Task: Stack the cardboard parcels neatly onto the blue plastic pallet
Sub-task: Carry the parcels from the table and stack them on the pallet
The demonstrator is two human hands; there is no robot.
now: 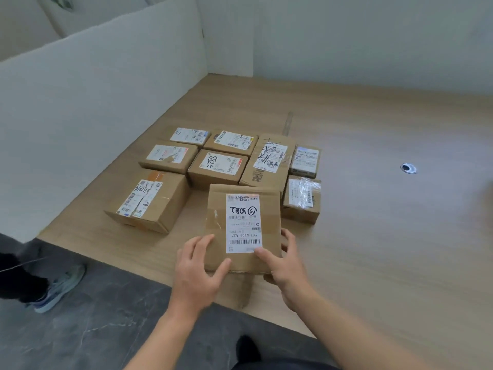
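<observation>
Cardboard parcels (217,166), eight of them, lie close together, labels up, on the light wooden table (373,236) that fills most of my view. They are near the white partition (93,102) on the left. In front of this group, near the table's front edge, is the ninth parcel (218,209). My left hand (197,273) and right hand (288,271) both grip its near end, thumbs on top and fingers curled round the sides. A small metal cable hole (408,168) sits well apart on the right.
</observation>
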